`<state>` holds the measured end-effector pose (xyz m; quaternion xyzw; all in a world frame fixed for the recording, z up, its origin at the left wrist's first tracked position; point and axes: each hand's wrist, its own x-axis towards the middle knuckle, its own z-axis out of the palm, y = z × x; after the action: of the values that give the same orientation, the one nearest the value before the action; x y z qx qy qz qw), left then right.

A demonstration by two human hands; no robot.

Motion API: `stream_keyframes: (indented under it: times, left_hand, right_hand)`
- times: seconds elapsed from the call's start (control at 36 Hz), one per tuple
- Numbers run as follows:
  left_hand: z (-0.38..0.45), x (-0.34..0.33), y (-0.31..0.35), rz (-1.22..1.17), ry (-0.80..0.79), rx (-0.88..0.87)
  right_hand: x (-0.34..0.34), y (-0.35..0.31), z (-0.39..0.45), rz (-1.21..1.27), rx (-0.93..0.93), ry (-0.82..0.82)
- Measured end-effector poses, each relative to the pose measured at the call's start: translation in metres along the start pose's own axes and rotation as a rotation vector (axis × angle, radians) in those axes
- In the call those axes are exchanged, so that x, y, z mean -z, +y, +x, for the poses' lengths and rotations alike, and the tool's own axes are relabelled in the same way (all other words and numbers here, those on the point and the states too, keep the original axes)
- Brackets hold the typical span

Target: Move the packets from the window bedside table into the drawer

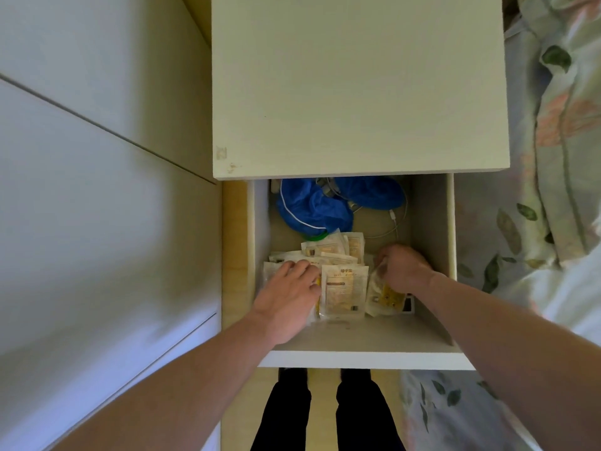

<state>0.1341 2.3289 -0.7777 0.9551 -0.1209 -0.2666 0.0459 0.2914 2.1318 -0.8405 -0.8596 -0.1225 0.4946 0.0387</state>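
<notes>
The bedside table [351, 86] has a bare pale top, and its drawer [364, 359] is pulled out towards me. Several clear packets [344, 288] with yellow-brown contents lie in a loose pile in the front half of the drawer. My left hand [289, 294] rests flat on the pile's left side, fingers spread over the packets. My right hand [403, 266] is curled around a packet [387, 292] at the pile's right side, inside the drawer.
Blue fabric items [312, 209] and a thin white cable [395, 222] fill the back of the drawer. A white cabinet [97, 190] stands to the left and a bed with floral bedding [553, 157] to the right. My legs [325, 415] stand below the drawer front.
</notes>
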Motion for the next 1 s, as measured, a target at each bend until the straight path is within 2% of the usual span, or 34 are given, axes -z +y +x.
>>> stream_keyframes:
  times: [0.25,0.47,0.69,0.81,1.0]
  left_hand:
    - [-0.009,-0.006,0.0,-0.147,0.059,0.033]
    - [-0.021,-0.007,-0.004,-0.254,0.13,0.146]
    - [-0.035,0.004,-0.009,-0.284,0.197,0.218]
    - [-0.041,0.006,-0.011,-0.307,0.201,0.24]
    - [-0.044,0.01,-0.014,-0.319,0.218,0.242]
  right_hand:
    - [-0.006,-0.002,-0.007,0.041,0.007,0.05]
    - [-0.007,-0.001,-0.012,-0.071,-0.006,0.045]
    - [0.037,-0.01,-0.06,-0.188,0.17,-0.006]
    - [0.047,-0.03,-0.084,-0.233,0.294,-0.087]
    - [0.028,-0.084,-0.076,-0.288,0.356,-0.098]
